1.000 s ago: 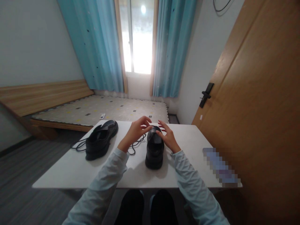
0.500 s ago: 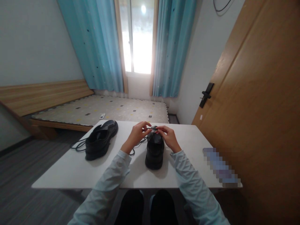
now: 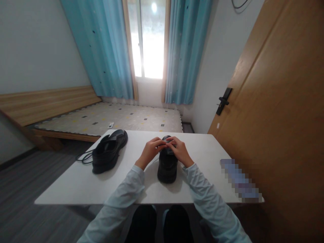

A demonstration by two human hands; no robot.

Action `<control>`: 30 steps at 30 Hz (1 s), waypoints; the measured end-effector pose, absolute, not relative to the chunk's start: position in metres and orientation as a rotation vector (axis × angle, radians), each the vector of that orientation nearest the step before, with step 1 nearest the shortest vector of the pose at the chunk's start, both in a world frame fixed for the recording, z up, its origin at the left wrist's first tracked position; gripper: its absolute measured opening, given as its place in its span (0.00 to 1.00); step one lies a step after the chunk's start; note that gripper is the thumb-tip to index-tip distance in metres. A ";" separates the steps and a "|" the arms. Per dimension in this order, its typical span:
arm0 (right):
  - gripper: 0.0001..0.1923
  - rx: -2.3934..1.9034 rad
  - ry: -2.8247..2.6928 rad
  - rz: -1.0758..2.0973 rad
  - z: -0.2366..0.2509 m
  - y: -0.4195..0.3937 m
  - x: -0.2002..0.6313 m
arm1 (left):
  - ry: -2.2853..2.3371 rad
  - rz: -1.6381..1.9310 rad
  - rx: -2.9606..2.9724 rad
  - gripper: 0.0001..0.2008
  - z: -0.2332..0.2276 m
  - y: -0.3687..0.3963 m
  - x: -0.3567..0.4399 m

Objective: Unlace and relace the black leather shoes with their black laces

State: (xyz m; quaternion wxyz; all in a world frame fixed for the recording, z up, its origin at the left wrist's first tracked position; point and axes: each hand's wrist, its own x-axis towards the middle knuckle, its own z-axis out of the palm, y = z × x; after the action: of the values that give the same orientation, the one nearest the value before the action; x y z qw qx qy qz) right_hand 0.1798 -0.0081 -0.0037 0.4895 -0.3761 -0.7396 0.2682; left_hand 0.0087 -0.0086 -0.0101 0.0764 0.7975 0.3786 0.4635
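A black shoe [image 3: 167, 168] stands upright on the white table [image 3: 136, 192] in front of me, its heel towards me and its toe pointing away. My left hand [image 3: 151, 149] is over the lacing area from the left, thumb and fingers pinched on the black shoelace, a small bit of which shows at the fingers. From the other side my right hand [image 3: 178, 149] pinches at the same spot, its fingertips meeting those of the left. Both hands cover the eyelets and most of the lace. A second black shoe [image 3: 107, 155] rests to the left, its loose laces [image 3: 84, 158] trailing off its left side.
A blurred-out flat bluish object [image 3: 239, 179] lies at the table's right edge. Behind the table is a bed [image 3: 126, 116] with a small white remote-like object [image 3: 110, 125] on it. A wooden door [image 3: 278, 111] stands close on the right.
My hands have come together over the shoe's lacing; before, they were apart with the lace stretched between them. The loop of lace seen left of this shoe is now hidden.
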 end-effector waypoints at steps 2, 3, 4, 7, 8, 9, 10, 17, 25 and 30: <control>0.10 -0.939 -1.809 0.587 -0.005 -0.008 0.178 | 1.152 1.401 2.374 0.06 -0.010 -0.009 0.008; 0.10 -0.959 -1.810 0.556 -0.005 -0.007 0.178 | 1.167 1.412 2.365 0.06 -0.010 -0.010 0.007; 0.10 -0.979 -1.813 0.531 -0.006 -0.007 0.177 | 1.184 1.420 2.356 0.06 -0.009 -0.010 0.006; 0.12 -1.026 -1.853 0.489 -0.007 -0.006 0.176 | 1.253 1.430 2.313 0.08 -0.008 -0.010 0.004; 0.12 -1.032 -1.877 0.478 -0.007 -0.006 0.176 | 1.286 1.427 2.299 0.08 -0.009 -0.009 0.003; 0.13 -1.031 -1.910 0.465 -0.007 -0.006 0.176 | 1.323 1.420 2.290 0.08 -0.009 -0.008 0.002; 0.14 -1.025 -1.947 0.448 -0.007 -0.006 0.176 | 1.362 1.409 2.284 0.08 -0.010 -0.007 0.001; 0.12 -1.013 -2.076 0.393 -0.005 -0.005 0.178 | 1.556 1.278 2.282 0.07 -0.021 0.001 -0.012; 0.07 -1.017 -2.063 0.403 -0.011 -0.001 0.178 | 1.633 1.194 2.235 0.07 -0.029 0.005 -0.013; 0.06 -1.019 -2.088 0.378 -0.013 0.001 0.179 | 1.680 1.219 2.226 0.08 -0.033 0.007 -0.010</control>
State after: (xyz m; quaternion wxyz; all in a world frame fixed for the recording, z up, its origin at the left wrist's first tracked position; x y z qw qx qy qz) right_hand 0.1790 0.0011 -0.0127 0.3836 -0.3998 -0.8191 0.1484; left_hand -0.0101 0.0072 -0.0332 0.0491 0.7305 0.5512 0.4002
